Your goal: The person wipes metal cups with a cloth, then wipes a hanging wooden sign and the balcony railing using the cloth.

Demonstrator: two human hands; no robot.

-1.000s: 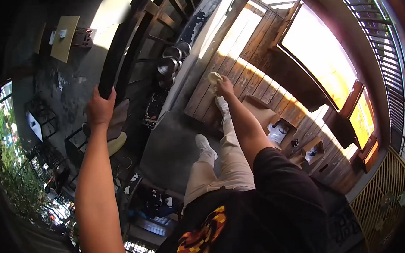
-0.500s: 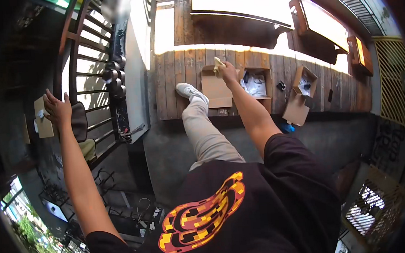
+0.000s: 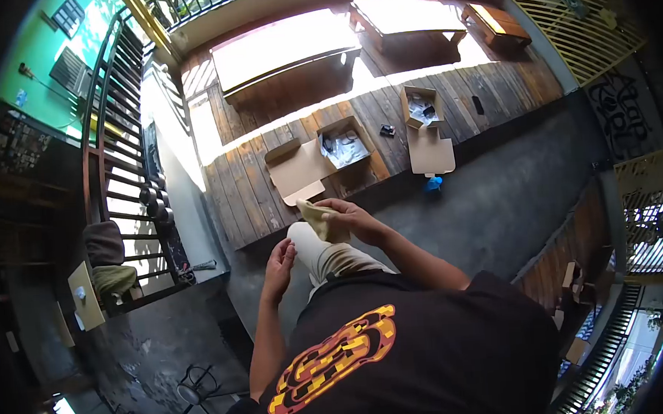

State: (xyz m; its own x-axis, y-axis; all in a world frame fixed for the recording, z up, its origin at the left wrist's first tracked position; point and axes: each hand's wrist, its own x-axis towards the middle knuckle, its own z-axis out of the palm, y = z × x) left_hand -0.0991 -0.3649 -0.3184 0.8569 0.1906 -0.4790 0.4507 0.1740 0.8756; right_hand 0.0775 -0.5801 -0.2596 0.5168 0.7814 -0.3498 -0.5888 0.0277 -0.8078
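My right hand grips a pale yellow-green cloth, bunched and folded, above my raised knee. Just left of the cloth, my left hand is closed, its fingers curled together; whether something small is in them is hidden. A small gap shows between this hand and the cloth. Beyond the cloth, an open cardboard box with clear plastic inside sits on the wooden platform, its lid folded out toward me.
A second open cardboard box stands farther right, near a small black object and a dark flat item. Something blue is at the platform's edge. Low wooden tables stand behind. On the left is a railing with a grey cloth and a green cloth.
My left hand has come from the railing to in front of me, its spread fingers now curled. My right hand has drawn the cloth back from over the box toward my body. The view has turned.
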